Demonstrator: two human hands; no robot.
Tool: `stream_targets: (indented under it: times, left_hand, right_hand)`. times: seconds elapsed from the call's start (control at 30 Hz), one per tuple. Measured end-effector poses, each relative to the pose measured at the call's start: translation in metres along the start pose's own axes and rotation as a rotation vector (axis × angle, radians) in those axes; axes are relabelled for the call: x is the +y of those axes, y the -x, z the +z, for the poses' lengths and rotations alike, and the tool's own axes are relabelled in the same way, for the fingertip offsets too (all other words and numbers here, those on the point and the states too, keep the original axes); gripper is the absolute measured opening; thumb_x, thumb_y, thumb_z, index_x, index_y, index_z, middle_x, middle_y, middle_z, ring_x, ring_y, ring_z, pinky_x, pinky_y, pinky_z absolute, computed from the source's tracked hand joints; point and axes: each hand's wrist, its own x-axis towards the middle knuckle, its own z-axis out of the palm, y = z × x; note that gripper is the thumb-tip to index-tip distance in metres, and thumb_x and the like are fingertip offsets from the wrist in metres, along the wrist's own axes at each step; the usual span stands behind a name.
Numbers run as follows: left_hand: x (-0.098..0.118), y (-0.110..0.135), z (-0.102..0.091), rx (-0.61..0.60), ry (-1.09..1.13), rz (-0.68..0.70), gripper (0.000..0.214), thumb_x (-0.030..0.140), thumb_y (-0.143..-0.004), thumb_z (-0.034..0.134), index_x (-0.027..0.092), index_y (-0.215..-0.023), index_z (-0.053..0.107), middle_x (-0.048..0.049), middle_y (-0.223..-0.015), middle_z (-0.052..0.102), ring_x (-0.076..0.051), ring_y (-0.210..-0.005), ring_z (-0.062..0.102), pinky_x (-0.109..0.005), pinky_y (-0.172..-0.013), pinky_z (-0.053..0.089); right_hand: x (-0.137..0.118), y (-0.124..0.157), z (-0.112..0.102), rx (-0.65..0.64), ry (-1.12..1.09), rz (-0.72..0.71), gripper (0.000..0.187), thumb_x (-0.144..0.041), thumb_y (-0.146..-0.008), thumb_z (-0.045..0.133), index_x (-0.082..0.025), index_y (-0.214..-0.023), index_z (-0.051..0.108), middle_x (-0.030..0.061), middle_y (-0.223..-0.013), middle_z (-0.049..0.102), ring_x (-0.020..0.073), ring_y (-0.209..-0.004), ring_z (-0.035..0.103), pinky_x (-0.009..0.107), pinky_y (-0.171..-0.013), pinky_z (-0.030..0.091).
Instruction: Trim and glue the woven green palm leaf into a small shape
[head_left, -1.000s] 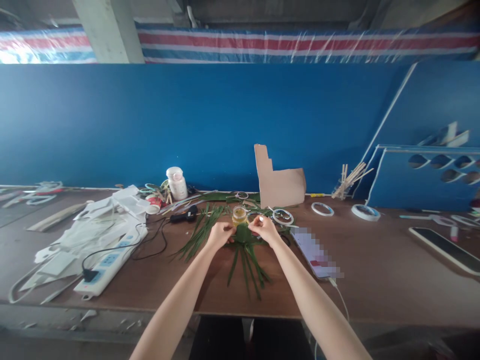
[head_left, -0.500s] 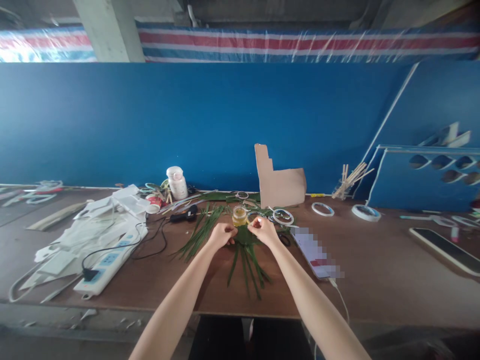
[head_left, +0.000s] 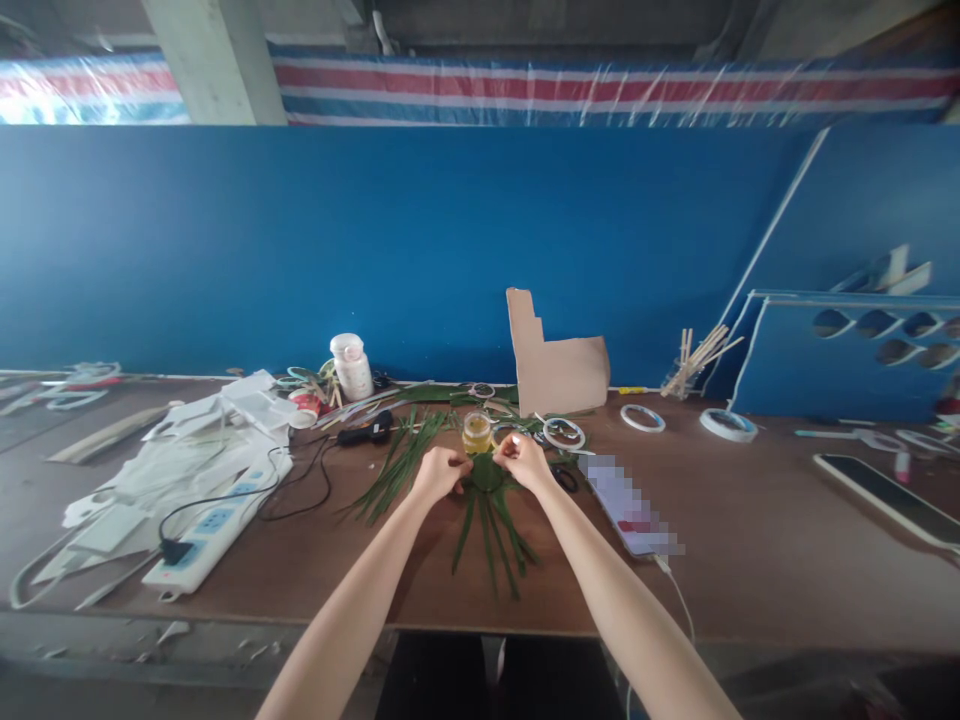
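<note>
Between my two hands is a piece made of green leaf strips (head_left: 486, 475), its loose ends fanning out toward me over the brown table. My left hand (head_left: 442, 474) is closed on the left edge of the piece, fingers curled. On the other side, my right hand (head_left: 523, 463) pinches its upper right edge. Fingertips partly hide where the strips meet. Just behind the piece stands a small clear jar (head_left: 477, 434) with yellowish contents. More loose leaf strips (head_left: 401, 468) lie to the left of my left hand.
A phone (head_left: 621, 508) on a cable lies to the right, near tape rolls (head_left: 563, 433). At the left are a power strip (head_left: 217, 525), a black glue-gun-like tool (head_left: 366, 430) and white scraps (head_left: 225, 420). Cut cardboard (head_left: 562, 368) leans against the blue partition (head_left: 420, 250).
The view has shifted slightly. Both hands keep nearly the same place and hold on the leaf-strip piece.
</note>
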Motion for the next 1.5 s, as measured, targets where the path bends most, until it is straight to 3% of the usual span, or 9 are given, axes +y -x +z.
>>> stream_targets:
  times: [0.47, 0.83, 1.17, 1.5]
  left_hand:
    - [0.012, 0.005, -0.005, 0.076, -0.073, 0.024, 0.020, 0.024, -0.074, 0.056, 0.015, -0.061, 0.068, 0.0022, -0.040, 0.056, -0.012, -0.041, 0.056, -0.018, -0.045, 0.036]
    - [0.014, 0.007, -0.005, 0.071, -0.071, 0.018, 0.016, 0.024, -0.072, 0.057, 0.015, -0.068, 0.070, 0.0001, -0.050, 0.062, -0.013, -0.040, 0.058, -0.020, -0.047, 0.041]
    - [0.009, 0.006, -0.003, 0.070, -0.090, 0.005, 0.014, 0.023, -0.072, 0.059, 0.015, -0.074, 0.071, -0.0037, -0.063, 0.068, -0.013, -0.041, 0.059, -0.021, -0.047, 0.044]
    - [0.009, 0.006, -0.003, 0.014, -0.164, -0.036, 0.016, 0.024, -0.076, 0.059, 0.015, -0.079, 0.071, -0.0028, -0.062, 0.068, -0.010, -0.043, 0.059, -0.018, -0.050, 0.044]
  right_hand:
    - [-0.002, -0.001, 0.001, 0.020, -0.060, 0.040, 0.007, -0.018, -0.060, 0.064, -0.021, -0.062, 0.058, -0.0034, -0.058, 0.063, 0.0144, -0.055, 0.060, 0.025, -0.053, 0.048]
    - [0.009, -0.002, 0.009, -0.002, -0.008, 0.031, 0.006, -0.021, -0.064, 0.063, -0.021, -0.068, 0.058, -0.0022, -0.064, 0.064, 0.0141, -0.059, 0.062, 0.024, -0.055, 0.048]
    - [-0.004, 0.003, 0.006, 0.010, 0.075, 0.007, 0.006, -0.020, -0.064, 0.064, -0.020, -0.067, 0.058, -0.0013, -0.066, 0.064, 0.0142, -0.062, 0.061, 0.025, -0.060, 0.047]
    - [-0.014, 0.007, 0.004, -0.025, 0.165, 0.032, 0.006, -0.020, -0.068, 0.062, -0.020, -0.071, 0.057, -0.0008, -0.071, 0.066, 0.0141, -0.067, 0.062, 0.025, -0.066, 0.046]
